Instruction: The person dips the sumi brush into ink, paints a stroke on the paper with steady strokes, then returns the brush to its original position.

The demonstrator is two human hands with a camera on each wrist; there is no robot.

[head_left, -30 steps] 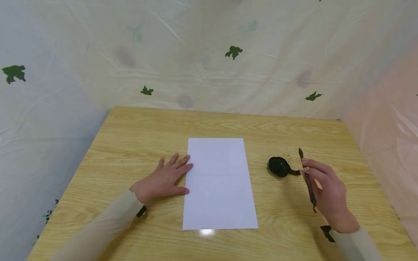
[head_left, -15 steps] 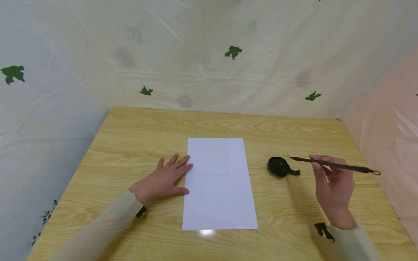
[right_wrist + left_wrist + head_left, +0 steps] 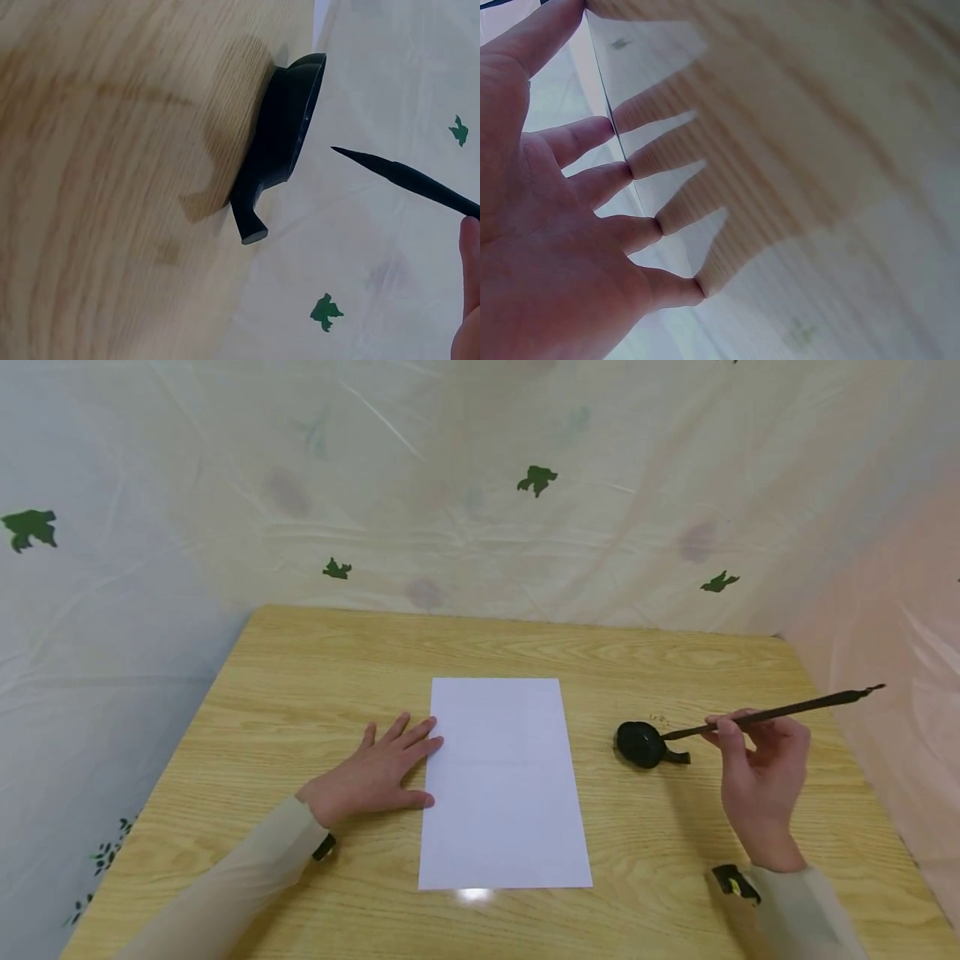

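A blank white sheet of paper (image 3: 504, 785) lies on the wooden table. My left hand (image 3: 375, 777) rests with spread, straight fingers on its left edge; in the left wrist view the fingertips (image 3: 645, 232) touch the surface. My right hand (image 3: 765, 768) pinches a dark writing brush (image 3: 795, 707) between thumb and fingers. The brush slants, its pointed tip to the left and its loop end up to the right. Near that tip stands a small black ink dish (image 3: 640, 744) with a short handle. From the right wrist view, the brush tip (image 3: 360, 157) hangs above the dish's rim, apart from it.
The wood-grain table (image 3: 337, 660) reaches back to a pale curtain (image 3: 450, 510) with green bird shapes. More curtain hangs at the left and right sides. Small marks (image 3: 658, 720) show on the table just behind the ink dish.
The right hand has turned the brush from nearly upright to slanting, its tip swinging left and down toward the ink dish. The left hand and paper stay in place.
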